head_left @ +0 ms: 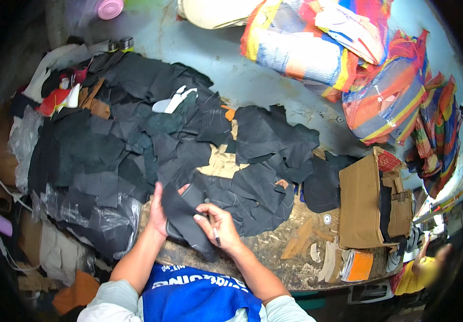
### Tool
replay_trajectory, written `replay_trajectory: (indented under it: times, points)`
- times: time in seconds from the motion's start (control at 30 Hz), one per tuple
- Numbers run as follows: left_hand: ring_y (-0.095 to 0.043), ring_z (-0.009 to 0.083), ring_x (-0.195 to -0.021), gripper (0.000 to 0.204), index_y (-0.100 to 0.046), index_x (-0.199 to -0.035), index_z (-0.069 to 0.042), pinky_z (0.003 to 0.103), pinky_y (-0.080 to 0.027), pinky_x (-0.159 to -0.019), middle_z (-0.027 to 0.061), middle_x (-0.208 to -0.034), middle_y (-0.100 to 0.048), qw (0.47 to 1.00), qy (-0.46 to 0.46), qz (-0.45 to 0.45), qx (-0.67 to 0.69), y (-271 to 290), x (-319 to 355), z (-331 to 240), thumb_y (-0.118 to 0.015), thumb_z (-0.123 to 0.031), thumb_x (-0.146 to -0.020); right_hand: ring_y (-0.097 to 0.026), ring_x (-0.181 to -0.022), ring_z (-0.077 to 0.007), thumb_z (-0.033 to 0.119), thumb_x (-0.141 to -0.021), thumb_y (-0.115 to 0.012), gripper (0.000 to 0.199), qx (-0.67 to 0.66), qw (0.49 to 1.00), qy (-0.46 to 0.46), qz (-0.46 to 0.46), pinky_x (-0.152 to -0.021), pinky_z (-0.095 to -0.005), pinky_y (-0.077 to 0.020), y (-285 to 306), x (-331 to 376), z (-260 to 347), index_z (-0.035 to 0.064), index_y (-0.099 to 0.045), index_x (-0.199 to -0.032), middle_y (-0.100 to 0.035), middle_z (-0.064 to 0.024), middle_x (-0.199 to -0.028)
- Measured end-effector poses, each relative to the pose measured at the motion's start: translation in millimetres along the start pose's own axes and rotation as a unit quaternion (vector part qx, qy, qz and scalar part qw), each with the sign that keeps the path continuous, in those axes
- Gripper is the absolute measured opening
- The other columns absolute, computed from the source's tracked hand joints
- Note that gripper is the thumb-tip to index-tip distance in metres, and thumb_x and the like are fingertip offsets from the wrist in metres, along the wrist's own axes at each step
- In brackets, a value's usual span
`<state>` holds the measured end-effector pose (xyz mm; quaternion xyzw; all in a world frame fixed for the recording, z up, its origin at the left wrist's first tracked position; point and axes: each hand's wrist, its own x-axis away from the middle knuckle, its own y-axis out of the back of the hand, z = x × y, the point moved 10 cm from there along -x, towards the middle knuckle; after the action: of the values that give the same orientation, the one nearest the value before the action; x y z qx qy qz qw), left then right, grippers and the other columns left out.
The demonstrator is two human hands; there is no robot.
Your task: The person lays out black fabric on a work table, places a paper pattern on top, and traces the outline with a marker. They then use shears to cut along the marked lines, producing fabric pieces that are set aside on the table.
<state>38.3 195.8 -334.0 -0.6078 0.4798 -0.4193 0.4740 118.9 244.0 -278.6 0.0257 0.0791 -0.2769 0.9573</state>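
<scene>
My left hand [158, 212] grips a dark leather piece [183, 213] by its left side, with the thumb up along its edge and fingertips showing behind the top. My right hand [219, 225] is closed round a slim pen [216, 236] whose end points down toward me. Its thumb and fingers also touch the right edge of the same piece. The piece is raised and tilted above the near edge of the worktable [161, 252]. Just beyond my hands lie more black leather pieces [258, 193], some with pale lines on them.
A large heap of black leather pieces [97, 145] covers the table's left and back. At right are an open cardboard box [357, 201], an orange-and-white stack [358, 265] and tan scraps [298, 241]. Striped mesh bags [387, 102] hang on the wall. A person in yellow [421, 273] is at far right.
</scene>
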Motion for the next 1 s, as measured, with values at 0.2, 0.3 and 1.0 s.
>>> replay_trajectory:
  times: [0.2, 0.3, 1.0]
  points:
    - [-0.048, 0.0259, -0.12, 0.047, -0.031, -0.14, -0.008, 0.042, -0.037, -0.102, 0.0125, -0.135, -0.044, 0.999, 0.002, 0.054, -0.008, -11, -2, 4, -0.038, -0.023, -0.096, -0.055, -0.085, -0.0109, 0.002, -0.084, -0.061, 0.02, -0.093, 0.979, 0.034, -0.179, -0.079, -0.024, -0.0435, 73, 6, 45, -0.0021, -0.055, -0.103, -0.059, -0.0033, -0.094]
    - [-0.047, 0.0258, -0.121, 0.048, -0.028, -0.141, -0.009, 0.041, -0.036, -0.102, 0.0118, -0.137, -0.042, 0.997, -0.018, 0.074, -0.026, -20, 6, 3, -0.039, -0.018, -0.095, -0.058, -0.088, -0.0118, 0.002, -0.086, -0.059, 0.025, -0.23, 0.948, 0.066, -0.21, -0.082, -0.025, -0.0459, 99, 7, 69, -0.0005, -0.051, -0.109, -0.062, -0.0076, -0.099]
    - [-0.059, 0.0256, -0.104, 0.035, -0.048, -0.118, 0.003, 0.042, -0.047, -0.092, 0.0137, -0.115, -0.059, 0.957, -0.058, -0.249, -0.141, 95, 104, -24, -0.051, -0.021, -0.093, -0.063, -0.07, -0.0214, 0.02, -0.075, -0.073, 0.042, 0.308, 0.945, 0.057, -0.098, -0.065, -0.0309, -0.05, -31, -77, -14, -0.0007, -0.057, -0.108, -0.063, -0.0131, -0.081]
